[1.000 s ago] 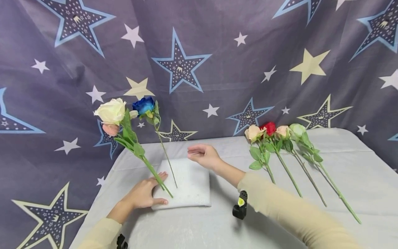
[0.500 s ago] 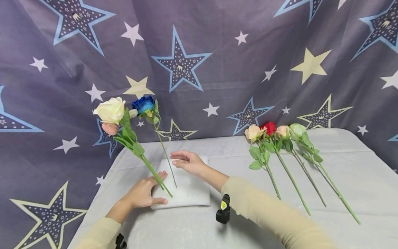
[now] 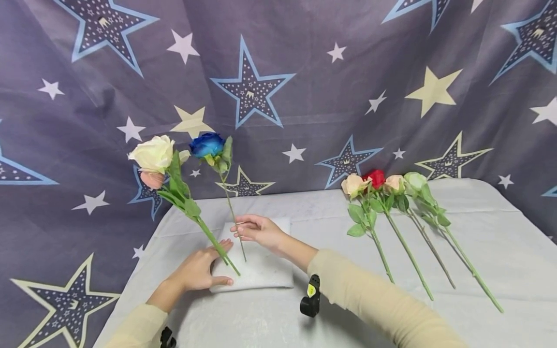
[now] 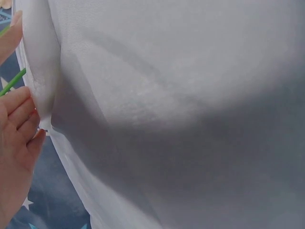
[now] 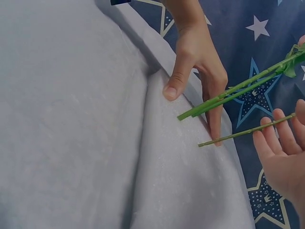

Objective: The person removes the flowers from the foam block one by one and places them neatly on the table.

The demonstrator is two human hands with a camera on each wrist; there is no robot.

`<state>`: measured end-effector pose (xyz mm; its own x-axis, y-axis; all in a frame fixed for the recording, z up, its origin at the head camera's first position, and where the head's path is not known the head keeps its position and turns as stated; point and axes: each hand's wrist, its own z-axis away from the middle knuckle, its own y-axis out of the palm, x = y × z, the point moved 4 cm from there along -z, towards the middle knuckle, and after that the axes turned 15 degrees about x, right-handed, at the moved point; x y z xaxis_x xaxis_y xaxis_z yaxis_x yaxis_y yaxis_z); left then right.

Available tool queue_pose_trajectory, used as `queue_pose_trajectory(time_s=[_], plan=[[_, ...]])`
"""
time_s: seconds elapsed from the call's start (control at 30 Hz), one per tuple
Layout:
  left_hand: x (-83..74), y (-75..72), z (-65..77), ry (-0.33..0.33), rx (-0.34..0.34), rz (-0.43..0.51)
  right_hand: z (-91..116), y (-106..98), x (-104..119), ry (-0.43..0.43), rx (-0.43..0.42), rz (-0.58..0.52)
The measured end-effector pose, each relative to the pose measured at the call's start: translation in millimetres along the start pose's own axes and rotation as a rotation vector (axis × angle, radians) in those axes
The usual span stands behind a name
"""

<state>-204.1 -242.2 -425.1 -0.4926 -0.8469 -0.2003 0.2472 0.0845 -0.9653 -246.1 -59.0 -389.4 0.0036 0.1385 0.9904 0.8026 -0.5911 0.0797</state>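
Note:
A white foam-like block [image 3: 267, 270] lies on the table. My left hand [image 3: 197, 269] rests along its left side, fingers and thumb extended over the edge. A white rose [image 3: 152, 153] and a pink rose [image 3: 152, 180] stand in the block, leaning left, their green stems [image 5: 233, 94] close to that hand. Behind them a blue rose [image 3: 208, 145] stands on a thin stem [image 5: 228, 137] whose lower end meets the block. My right hand [image 3: 261, 232] pinches this thin stem a little above the block. The left wrist view mostly shows grey cloth.
On the right of the cloth-covered table [image 3: 348, 319] lie several roses side by side: a peach one [image 3: 354, 185], a red one [image 3: 376, 179], a pale pink one [image 3: 395, 183] and a pale green one [image 3: 416, 181]. A star-patterned curtain [image 3: 304, 111] hangs behind.
My right hand has moved left across the block and taken hold of the blue rose's stem. The blue flower has shifted slightly right and turned. My left hand stays in place.

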Motion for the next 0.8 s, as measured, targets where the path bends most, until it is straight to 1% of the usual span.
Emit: queue_pose_trajectory(time_s=[0.13,0.27,0.37,0.5,0.63,0.8], plan=[[1.3,1.5,-0.2,-0.013,-0.007,0.005,2.6,0.0,1.0,-0.015,-0.057,0.019],[0.7,1.2,-0.2,-0.003,-0.013,0.008,4.7,-0.2,4.2,-0.029,-0.123,0.014],[-0.3,0.3,0.1,0.012,-0.016,0.007,6.3,-1.1,6.7,-0.042,-0.175,-0.004],[-0.2,0.3,0.2,0.014,-0.017,0.009,7.6,-2.7,7.6,-0.056,-0.241,-0.036],[-0.6,0.9,0.8,0.019,-0.036,0.005,9.7,-3.9,7.5,-0.069,-0.298,-0.080],[-1.0,0.6,1.1,0.030,-0.053,0.002,12.7,-4.5,9.4,-0.095,-0.334,-0.094]])
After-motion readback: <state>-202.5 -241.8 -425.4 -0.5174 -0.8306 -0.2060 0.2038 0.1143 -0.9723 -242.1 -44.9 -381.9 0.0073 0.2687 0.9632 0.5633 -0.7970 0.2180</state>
